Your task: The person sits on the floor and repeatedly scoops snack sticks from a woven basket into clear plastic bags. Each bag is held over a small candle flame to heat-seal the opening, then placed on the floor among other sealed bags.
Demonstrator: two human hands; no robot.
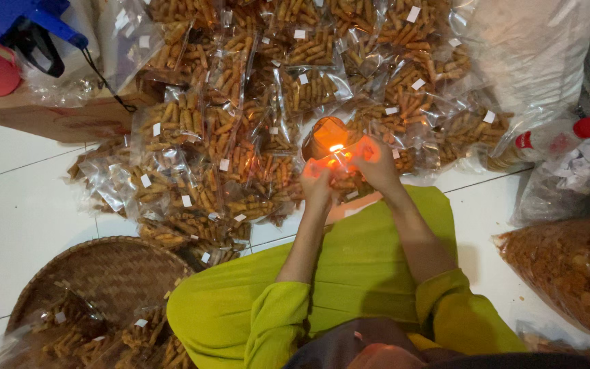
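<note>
Two hands: left hand, right hand. One small flame. One clear packet between hands. Sealed snack packets in heap on floor: dozens, too many and too overlapped to count exactly. One woven tray, several more packets on it, number unclear. One big sack of loose snacks. One bottle with red cap. One cardboard box. One large white bag.
</note>
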